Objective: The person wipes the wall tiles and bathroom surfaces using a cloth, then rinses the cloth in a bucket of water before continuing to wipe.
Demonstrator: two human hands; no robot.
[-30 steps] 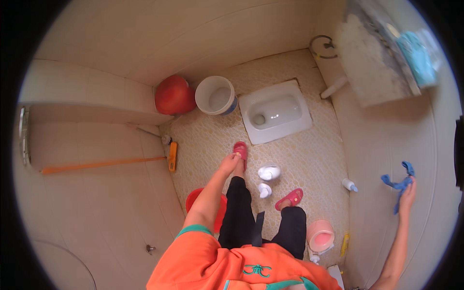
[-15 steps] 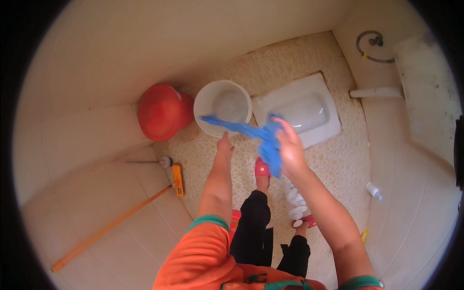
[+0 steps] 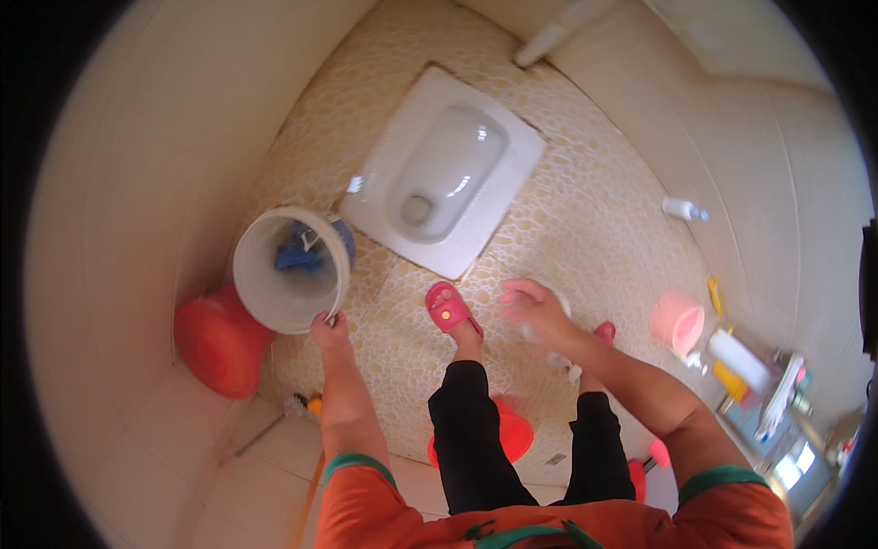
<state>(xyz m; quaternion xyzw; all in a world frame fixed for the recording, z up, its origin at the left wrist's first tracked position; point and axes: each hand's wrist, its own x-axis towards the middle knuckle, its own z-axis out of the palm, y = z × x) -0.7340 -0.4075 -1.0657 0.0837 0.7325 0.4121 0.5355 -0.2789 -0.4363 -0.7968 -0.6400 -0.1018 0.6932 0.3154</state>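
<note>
At the left stands a white bucket [image 3: 249,288], tipped so that its mouth faces me. My left hand [image 3: 331,331] is closed on its near rim. Inside lies a crumpled blue limp thing [image 3: 300,258], a cloth or a glove, with a bit of white by it. My right hand [image 3: 540,313] is empty, its fingers stretched out toward the left. It hovers near my right leg, partly covering white bottles [image 3: 560,362] on the floor.
A white squat toilet [image 3: 512,156] is set into the pebble-patterned floor. A red bucket [image 3: 219,343] stands against the left wall, near a long-handled brush [image 3: 294,405]. A red basin [image 3: 515,432] lies behind my legs. Along the right wall are a white bottle [image 3: 681,209] and a pink bucket [image 3: 677,322].
The blue thing has left my right hand and lies in the white bucket. My left hand has taken hold of the bucket's rim. The view has turned and shifted rightward.
</note>
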